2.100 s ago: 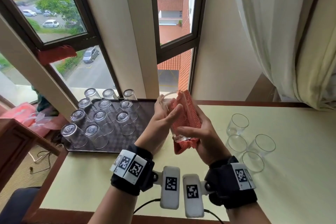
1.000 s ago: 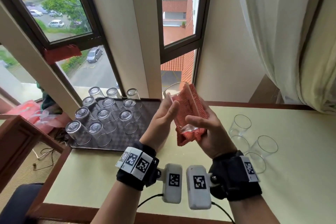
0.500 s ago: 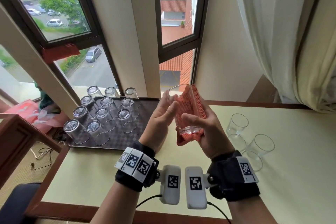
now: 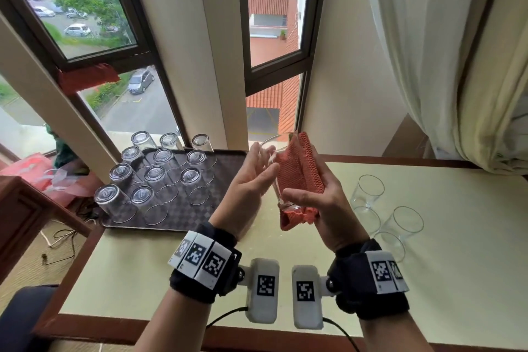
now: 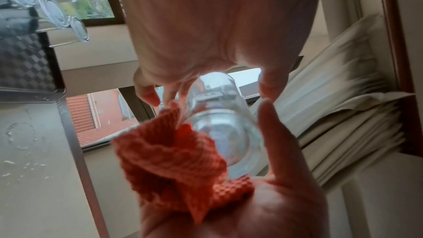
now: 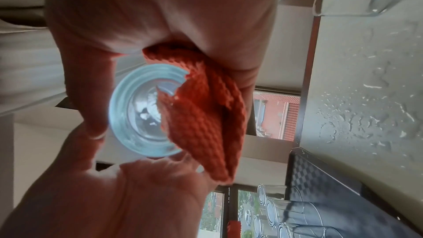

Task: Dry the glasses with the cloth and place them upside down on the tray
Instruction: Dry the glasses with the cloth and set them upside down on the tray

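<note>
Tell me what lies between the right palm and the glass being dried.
The orange cloth, wrapped against the glass in the right hand; head view.

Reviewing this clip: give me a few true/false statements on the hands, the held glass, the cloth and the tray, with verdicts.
1. The right hand holds the orange knitted cloth against the clear drinking glass. True.
2. The held glass is upside down. False: its rim points up.
3. The dark checkered tray carries upright glasses. False: its glasses stand upside down.
4. Four clear glasses stand upright on the cream table. True.
5. The left hand is on the tray. False: it touches the glass.
</note>
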Available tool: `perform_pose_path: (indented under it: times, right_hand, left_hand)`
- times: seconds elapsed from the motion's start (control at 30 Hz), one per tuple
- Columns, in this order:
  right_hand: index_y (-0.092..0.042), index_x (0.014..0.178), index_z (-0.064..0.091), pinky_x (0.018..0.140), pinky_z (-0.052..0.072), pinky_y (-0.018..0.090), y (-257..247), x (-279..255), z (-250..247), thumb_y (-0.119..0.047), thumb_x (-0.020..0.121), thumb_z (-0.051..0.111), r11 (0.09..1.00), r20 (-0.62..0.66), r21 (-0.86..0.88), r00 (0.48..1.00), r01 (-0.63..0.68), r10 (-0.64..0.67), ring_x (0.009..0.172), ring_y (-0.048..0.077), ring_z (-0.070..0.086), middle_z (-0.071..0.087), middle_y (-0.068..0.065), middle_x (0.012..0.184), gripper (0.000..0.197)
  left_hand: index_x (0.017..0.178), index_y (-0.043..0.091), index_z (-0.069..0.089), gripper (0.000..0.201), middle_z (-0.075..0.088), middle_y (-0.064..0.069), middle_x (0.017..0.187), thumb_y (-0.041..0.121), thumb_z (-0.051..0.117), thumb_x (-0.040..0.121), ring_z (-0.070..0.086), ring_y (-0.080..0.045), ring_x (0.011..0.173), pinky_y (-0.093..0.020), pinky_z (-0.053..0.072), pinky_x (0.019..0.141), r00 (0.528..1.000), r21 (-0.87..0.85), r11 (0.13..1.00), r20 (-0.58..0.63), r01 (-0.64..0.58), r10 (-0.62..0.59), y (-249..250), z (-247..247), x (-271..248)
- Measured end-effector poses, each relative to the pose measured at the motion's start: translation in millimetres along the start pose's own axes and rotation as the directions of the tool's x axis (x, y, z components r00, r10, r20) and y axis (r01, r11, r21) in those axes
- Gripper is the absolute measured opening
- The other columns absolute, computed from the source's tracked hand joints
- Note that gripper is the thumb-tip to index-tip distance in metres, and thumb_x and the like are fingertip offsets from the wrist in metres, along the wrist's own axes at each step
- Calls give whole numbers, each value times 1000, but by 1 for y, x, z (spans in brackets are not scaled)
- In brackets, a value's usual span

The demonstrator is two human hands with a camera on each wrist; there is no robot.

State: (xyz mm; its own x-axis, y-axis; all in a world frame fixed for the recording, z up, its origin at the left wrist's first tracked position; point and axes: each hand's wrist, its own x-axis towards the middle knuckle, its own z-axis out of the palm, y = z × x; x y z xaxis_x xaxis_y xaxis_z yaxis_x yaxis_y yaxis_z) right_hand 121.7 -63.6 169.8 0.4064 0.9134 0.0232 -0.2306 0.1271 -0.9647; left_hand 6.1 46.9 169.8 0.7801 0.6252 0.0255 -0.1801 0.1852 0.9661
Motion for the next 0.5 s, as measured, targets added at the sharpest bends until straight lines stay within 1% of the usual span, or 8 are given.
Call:
perform_pose_path:
  times: [0.07, 0.13, 0.2, 0.27, 0.33, 0.4, 0.47, 0.5]
  right_hand:
    - [-26, 149, 39, 97, 53, 46, 1, -1, 2, -12, 71, 75, 1000, 11, 27, 1000, 8, -8, 120, 26, 64, 65, 4, 132, 88]
    - [-23, 150, 38, 99, 51, 48, 2, -2, 3, -14, 69, 78, 997, 37, 74, 999, -13, 11, 123, 30, 61, 63, 8, 135, 91]
    - [-21, 151, 37, 102, 49, 51, 2, -3, 3, -12, 70, 75, 993, 76, 111, 997, -37, 29, 126, 34, 58, 59, 14, 138, 90]
    - [-19, 150, 39, 98, 52, 49, 3, -4, 1, -6, 74, 66, 986, 82, 156, 996, -51, 39, 124, 37, 59, 60, 16, 135, 82]
    - [-20, 147, 43, 93, 55, 48, 2, -5, -1, -5, 75, 62, 986, 56, 163, 998, -46, 37, 120, 35, 62, 63, 14, 132, 77]
    - [-27, 149, 41, 93, 56, 47, -1, -5, 0, -7, 73, 66, 995, 18, 98, 1000, -20, 18, 119, 30, 64, 65, 8, 131, 82]
    - [-31, 151, 37, 92, 57, 42, -2, -4, 2, -13, 73, 71, 1000, 1, 12, 1000, -3, 3, 119, 25, 64, 66, 2, 130, 87]
    - [-30, 152, 36, 92, 57, 41, -1, -3, 4, -15, 73, 72, 1000, 0, -7, 1000, 1, -1, 119, 25, 64, 66, 1, 130, 87]
  left_hand:
    - [157, 14, 16, 85, 36, -7, 158, 36, 63, 90, 43, -16, 141, -34, 43, 112, 1000, 32, 999, 3, -3, 3, 0, 7, 1]
    - [158, 18, 7, 91, 35, -4, 156, 41, 67, 92, 49, -12, 135, -28, 50, 102, 1000, 28, 999, -21, 14, -14, 0, 15, -1]
    - [151, 17, 20, 67, 50, -8, 143, 33, 57, 98, 59, -11, 123, -28, 53, 95, 1000, -23, 1000, -20, -5, 4, 1, 16, -4]
    - [141, 12, 39, 54, 54, -20, 138, 35, 58, 96, 57, -25, 127, -44, 47, 107, 1000, -65, 998, 27, 8, -6, 3, 11, -8]
    - [139, 7, 46, 65, 54, -22, 140, 41, 69, 88, 51, -33, 132, -50, 38, 114, 996, -47, 999, 80, 28, -24, 4, 5, -11]
    - [139, 6, 46, 55, 60, -11, 138, 23, 64, 90, 51, -29, 134, -46, 39, 114, 996, -69, 997, 79, 38, -32, 5, 1, -11]
    - [144, 2, 38, 57, 55, -18, 142, 9, 55, 90, 49, -35, 135, -54, 35, 115, 997, -91, 995, 76, 36, -29, 6, 2, -10]
    - [147, 3, 32, 63, 52, -21, 142, 12, 57, 90, 50, -37, 133, -57, 36, 114, 997, -99, 994, 75, 44, -37, 8, 5, -10]
